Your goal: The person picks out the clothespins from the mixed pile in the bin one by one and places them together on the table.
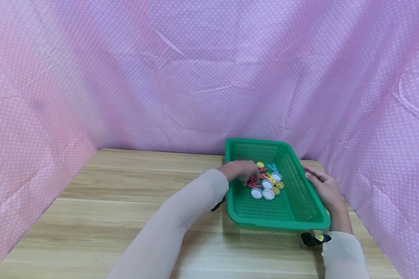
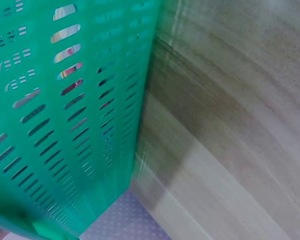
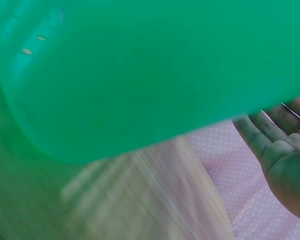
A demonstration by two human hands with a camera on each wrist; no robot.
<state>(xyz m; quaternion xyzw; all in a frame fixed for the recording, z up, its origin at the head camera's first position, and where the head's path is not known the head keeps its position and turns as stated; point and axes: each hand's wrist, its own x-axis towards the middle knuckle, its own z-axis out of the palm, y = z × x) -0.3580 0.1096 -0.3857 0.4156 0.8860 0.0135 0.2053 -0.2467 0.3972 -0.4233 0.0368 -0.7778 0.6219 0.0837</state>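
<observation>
A green plastic basket with slotted walls stands on the right part of the table. Inside it lie red clothespins, a yellow clothespin, blue clothespins, several round white lids and small yellow-gold caps. Over the basket's left rim reaches my left hand, its fingertips down at the red clothespins; whether they pinch one is hidden. My right hand lies against the outside of the right wall, thumb near the rim. In the right wrist view, the right hand's fingers extend beside the basket.
A wood-grain table spreads to the left and in front of the basket. Pink dotted cloth hangs behind and along both sides, close to the basket's back and to the right hand. Slotted basket wall fills much of the left wrist view.
</observation>
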